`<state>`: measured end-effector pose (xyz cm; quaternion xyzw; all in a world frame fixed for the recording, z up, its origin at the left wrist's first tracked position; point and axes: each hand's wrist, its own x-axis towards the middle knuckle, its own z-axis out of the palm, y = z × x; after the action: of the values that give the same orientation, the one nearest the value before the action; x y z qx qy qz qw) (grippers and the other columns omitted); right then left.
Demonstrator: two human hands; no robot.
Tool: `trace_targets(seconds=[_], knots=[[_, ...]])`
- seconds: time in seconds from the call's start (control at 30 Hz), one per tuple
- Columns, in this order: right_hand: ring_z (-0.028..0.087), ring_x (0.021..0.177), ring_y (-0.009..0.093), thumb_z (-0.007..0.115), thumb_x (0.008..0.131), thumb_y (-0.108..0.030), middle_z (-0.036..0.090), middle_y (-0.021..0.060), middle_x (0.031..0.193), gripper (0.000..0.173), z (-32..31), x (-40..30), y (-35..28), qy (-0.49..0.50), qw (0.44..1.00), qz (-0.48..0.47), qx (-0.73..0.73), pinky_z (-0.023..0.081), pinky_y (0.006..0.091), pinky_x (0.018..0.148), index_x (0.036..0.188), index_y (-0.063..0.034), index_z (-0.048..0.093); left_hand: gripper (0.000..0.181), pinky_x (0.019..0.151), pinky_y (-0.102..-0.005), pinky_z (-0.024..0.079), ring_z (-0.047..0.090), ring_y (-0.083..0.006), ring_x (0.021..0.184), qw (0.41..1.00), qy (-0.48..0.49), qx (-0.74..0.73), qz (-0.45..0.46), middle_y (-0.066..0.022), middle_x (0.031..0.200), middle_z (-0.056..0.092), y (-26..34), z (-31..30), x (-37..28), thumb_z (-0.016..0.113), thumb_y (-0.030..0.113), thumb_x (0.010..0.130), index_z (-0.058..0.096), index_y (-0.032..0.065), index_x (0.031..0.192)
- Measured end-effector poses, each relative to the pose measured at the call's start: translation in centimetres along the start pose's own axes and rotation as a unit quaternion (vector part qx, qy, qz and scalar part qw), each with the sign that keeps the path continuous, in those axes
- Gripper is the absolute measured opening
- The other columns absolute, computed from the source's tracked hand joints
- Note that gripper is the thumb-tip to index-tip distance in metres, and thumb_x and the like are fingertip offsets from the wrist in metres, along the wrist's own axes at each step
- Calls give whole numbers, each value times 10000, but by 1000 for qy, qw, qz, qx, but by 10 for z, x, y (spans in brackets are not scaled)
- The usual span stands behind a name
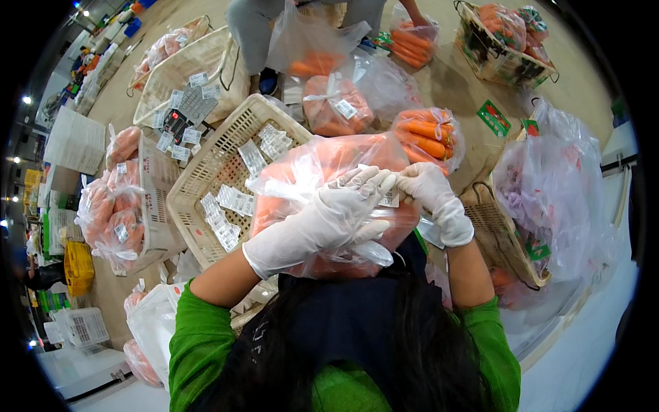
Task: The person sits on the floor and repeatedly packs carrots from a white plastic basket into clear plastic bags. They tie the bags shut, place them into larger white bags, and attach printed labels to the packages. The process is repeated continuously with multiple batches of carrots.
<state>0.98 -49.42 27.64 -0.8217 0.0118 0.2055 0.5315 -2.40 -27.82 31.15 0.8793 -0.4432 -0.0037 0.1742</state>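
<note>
A large clear plastic bag of carrots (288, 175) lies before my body. My left hand (329, 216), in a white glove, rests across its top, fingers pointing right. My right hand (430, 198), gloved too, has its thumb and fingertips pinched at the edge of a white printed label (389, 198) on the bag. The left fingertips reach close to the label's upper edge. Whether the left hand grips anything cannot be told. Left of the bag, a cream plastic crate (198, 177) holds strips of printed labels (220, 219). A smaller bag of carrots (425, 135) lies beyond my right hand.
A label-covered weighing scale (188, 113) stands at the upper left, near a crate of bagged carrots (159, 195). Another person (247, 31) is at the top, beside more carrot bags (337, 105). At right are a basket (507, 232) with plastic bags and a farther crate (502, 56).
</note>
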Motion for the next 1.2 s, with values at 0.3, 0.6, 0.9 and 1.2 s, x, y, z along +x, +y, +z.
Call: trace_targets(seconds=[0.3,0.6,0.9,1.2], knots=[[580,1046,263,536,863,-406,615,193,1089,464,-12,-10,-15,149,954,-239,106,442,343,904,1149,-48,608,579,1059,-411,280,391,-315,1260,997,-61,10,39,-157,1374,399,-3,-3,-1,523,398,832,471,29,1275],[340,1296,274,481,917,-391,361,156,1398,564,-5,-19,101,107,981,-162,-29,268,366,1074,1391,-112,357,373,1030,-356,324,536,-249,1103,763,432,-277,-393,-136,1180,570,-55,-5,-155,480,258,918,544,-15,1164],[491,1147,213,506,908,-404,475,87,1293,591,44,13,80,31,874,-86,477,409,347,982,1364,-63,350,537,1018,-390,366,448,-228,1200,349,376,-768,-384,-117,1311,466,-20,122,-203,373,451,938,471,34,1261],[474,1182,256,393,937,-377,446,124,1329,543,12,109,24,-48,780,-147,606,404,374,992,1352,-28,355,520,994,-378,402,509,-228,1133,471,422,-750,-194,-91,1243,534,-204,15,-55,420,450,921,487,56,1253]])
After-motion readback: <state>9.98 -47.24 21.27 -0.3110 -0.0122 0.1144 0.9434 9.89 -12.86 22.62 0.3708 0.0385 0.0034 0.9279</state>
